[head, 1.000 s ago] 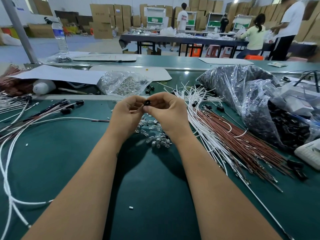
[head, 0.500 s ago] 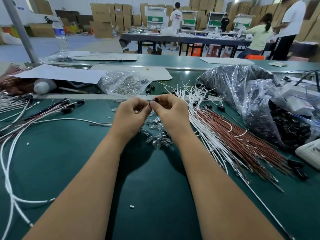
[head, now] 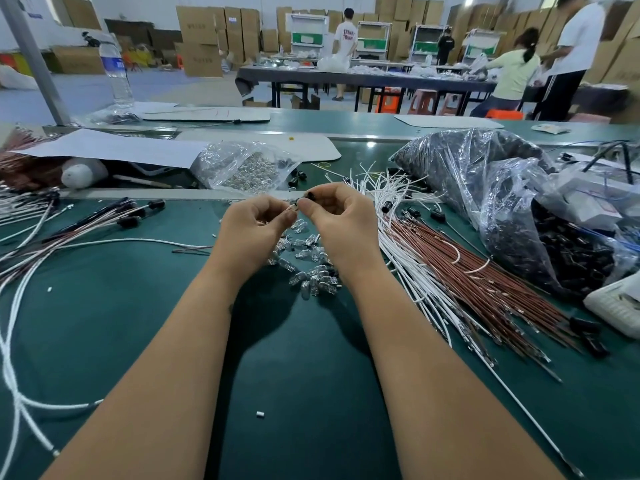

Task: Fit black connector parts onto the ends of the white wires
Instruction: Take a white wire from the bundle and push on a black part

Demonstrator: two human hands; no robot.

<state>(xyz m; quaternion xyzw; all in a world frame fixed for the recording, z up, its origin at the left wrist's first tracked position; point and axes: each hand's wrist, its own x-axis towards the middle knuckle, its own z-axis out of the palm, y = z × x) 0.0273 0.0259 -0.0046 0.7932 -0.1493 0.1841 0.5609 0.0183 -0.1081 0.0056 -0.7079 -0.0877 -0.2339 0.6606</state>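
On the far left of the green work mat (head: 311, 393) I see finished long white wires (head: 20, 341) trailing toward me, some ending in small black cylindrical caps (head: 156, 204). Behind them a clear plastic water bottle with a blue label (head: 116, 69) stands upright; its print is too small for me to read. My left hand (head: 251, 230) is curled, fingertips pinched on a thin wire end, though I cannot tell which wire it belongs to. Touching it fingertip to fingertip, my right hand (head: 341, 220) is clamped on a small black connector part (head: 310, 195), a short dark barrel held just above a heap of little clear glass bulbs (head: 308, 268). Right of that lies a fanned bundle of loose white wires (head: 408, 244) beside reddish-brown wires (head: 485, 282), then crinkled clear plastic bags of black connector parts (head: 519, 209). In the background, a person's white T-shirt (head: 346, 36) carries red lettering I cannot read with certainty.
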